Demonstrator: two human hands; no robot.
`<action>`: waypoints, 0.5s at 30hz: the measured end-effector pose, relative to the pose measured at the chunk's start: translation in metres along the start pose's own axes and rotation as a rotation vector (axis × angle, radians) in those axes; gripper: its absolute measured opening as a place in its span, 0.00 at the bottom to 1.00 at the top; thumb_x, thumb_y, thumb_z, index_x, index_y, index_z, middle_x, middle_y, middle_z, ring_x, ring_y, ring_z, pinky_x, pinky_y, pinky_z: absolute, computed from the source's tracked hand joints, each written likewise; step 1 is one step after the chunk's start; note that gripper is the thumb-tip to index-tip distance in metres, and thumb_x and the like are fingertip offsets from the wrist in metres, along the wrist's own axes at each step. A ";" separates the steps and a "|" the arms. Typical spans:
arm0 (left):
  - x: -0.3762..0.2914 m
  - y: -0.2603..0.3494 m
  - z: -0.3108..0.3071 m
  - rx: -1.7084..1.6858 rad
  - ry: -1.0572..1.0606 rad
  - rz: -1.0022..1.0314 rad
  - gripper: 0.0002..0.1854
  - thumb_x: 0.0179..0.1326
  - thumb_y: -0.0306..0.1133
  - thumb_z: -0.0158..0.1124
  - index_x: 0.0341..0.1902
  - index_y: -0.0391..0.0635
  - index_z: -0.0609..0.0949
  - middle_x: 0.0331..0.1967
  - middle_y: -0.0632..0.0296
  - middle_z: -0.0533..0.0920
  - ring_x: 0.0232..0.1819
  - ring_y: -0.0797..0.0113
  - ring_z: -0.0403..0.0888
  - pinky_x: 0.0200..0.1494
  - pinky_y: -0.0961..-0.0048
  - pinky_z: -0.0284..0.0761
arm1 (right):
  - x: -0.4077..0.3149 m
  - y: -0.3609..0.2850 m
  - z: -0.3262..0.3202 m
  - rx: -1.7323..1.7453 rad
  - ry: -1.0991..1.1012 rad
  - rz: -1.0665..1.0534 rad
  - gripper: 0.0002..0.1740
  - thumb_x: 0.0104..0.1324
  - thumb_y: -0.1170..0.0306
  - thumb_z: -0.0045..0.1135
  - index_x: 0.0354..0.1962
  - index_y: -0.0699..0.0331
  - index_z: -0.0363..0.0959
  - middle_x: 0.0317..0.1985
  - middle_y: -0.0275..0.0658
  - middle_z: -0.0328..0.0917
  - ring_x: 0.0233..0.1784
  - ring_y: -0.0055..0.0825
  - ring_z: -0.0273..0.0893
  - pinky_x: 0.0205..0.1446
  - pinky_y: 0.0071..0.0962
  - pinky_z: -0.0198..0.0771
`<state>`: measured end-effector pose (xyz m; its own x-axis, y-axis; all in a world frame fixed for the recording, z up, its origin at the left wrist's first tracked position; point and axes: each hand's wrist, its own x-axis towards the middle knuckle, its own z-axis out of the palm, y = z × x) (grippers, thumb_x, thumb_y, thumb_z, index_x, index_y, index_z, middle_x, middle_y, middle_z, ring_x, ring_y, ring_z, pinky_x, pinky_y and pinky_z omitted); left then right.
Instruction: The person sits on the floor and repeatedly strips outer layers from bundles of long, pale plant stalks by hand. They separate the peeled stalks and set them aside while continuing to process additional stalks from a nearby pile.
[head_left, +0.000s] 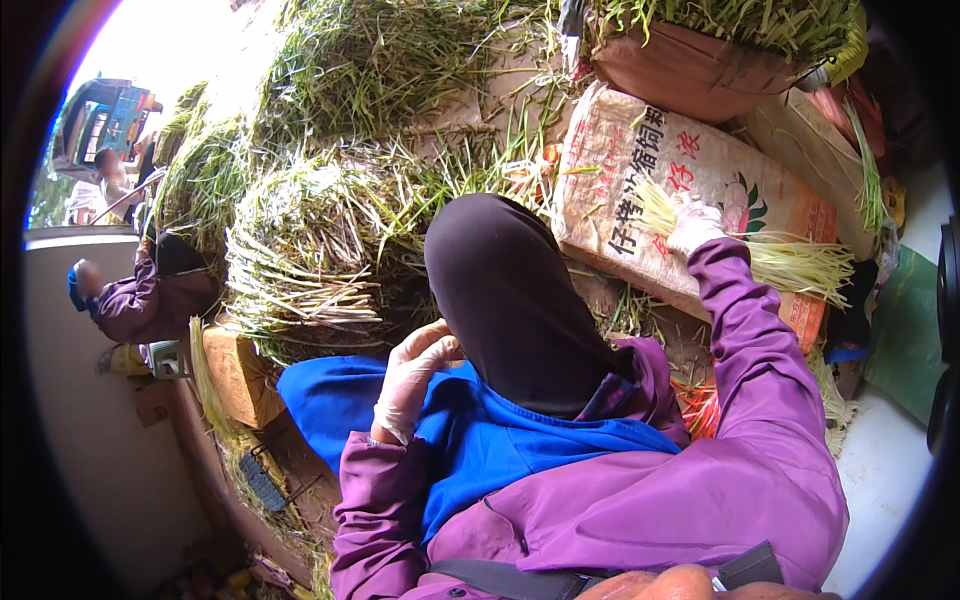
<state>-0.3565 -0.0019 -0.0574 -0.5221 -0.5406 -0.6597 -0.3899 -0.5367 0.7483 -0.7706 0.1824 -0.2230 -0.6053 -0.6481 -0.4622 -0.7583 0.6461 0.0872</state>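
Observation:
My right hand (696, 225), in a thin whitish glove, is closed around a bundle of pale yellow-green leafy stalks (799, 262). The bundle lies across a printed woven sack (600, 165), its ends showing on both sides of my fist. My left hand (414, 371), gloved too, is raised beside my dark-clad knee (510, 300), with bent fingers somewhat apart and nothing visible in them. The fingertips near the knee are partly hidden. Blue cloth (480, 442) covers my lap below the knee.
Heaps of green stalks (322, 240) lie beyond my knee. A filled reddish-brown container (690, 71) stands behind the sack. Red strips (699, 409) lie beside my right sleeve. At left are a yellowish block (240, 375), a seated person (150, 296) and another person farther off.

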 end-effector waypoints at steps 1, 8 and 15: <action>0.001 0.000 0.000 0.005 -0.009 -0.009 0.20 0.63 0.31 0.62 0.57 0.35 0.76 0.45 0.57 0.82 0.43 0.69 0.81 0.48 0.74 0.76 | -0.004 0.003 -0.010 0.088 -0.062 -0.001 0.44 0.47 0.54 0.64 0.62 0.57 0.63 0.62 0.45 0.66 0.59 0.41 0.72 0.57 0.41 0.70; 0.008 -0.001 -0.008 0.044 -0.031 -0.051 0.21 0.62 0.33 0.63 0.57 0.36 0.76 0.44 0.59 0.83 0.44 0.70 0.80 0.49 0.74 0.74 | 0.041 0.028 -0.030 0.583 0.084 0.044 0.50 0.56 0.45 0.60 0.69 0.59 0.52 0.71 0.48 0.52 0.73 0.41 0.54 0.75 0.34 0.50; 0.017 -0.007 -0.019 -0.054 -0.030 -0.101 0.20 0.62 0.34 0.63 0.56 0.36 0.77 0.42 0.61 0.83 0.41 0.72 0.80 0.48 0.75 0.75 | 0.128 -0.022 -0.042 0.281 0.264 0.391 0.44 0.64 0.45 0.49 0.69 0.60 0.49 0.72 0.47 0.49 0.75 0.44 0.49 0.72 0.45 0.53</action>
<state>-0.3482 -0.0203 -0.0752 -0.5050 -0.4624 -0.7288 -0.4012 -0.6219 0.6725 -0.8417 0.0688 -0.2465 -0.8967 -0.3937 -0.2023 -0.3924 0.9185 -0.0481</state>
